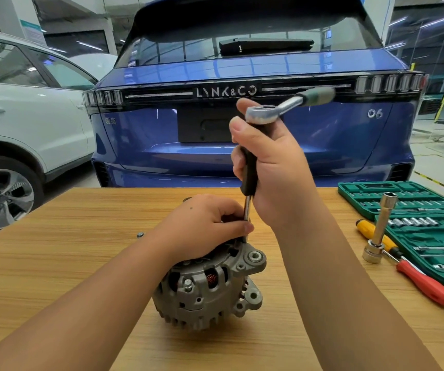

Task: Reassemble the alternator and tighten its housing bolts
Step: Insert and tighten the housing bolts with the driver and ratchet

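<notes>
A: Alternator [210, 287] sits on the worktop [54, 263]. Left grip [207, 223] is closed, pressing its top and pinching the extension [247, 210].

B: Right grip [271, 162]?

A: Wrapped tight round the black handle [249, 172], ratchet [274, 109] on top. Legible writing: "LYNK&CO" and "06" on the blue car [322, 135]. Socket case [429, 210] at right, unlabelled.
</notes>
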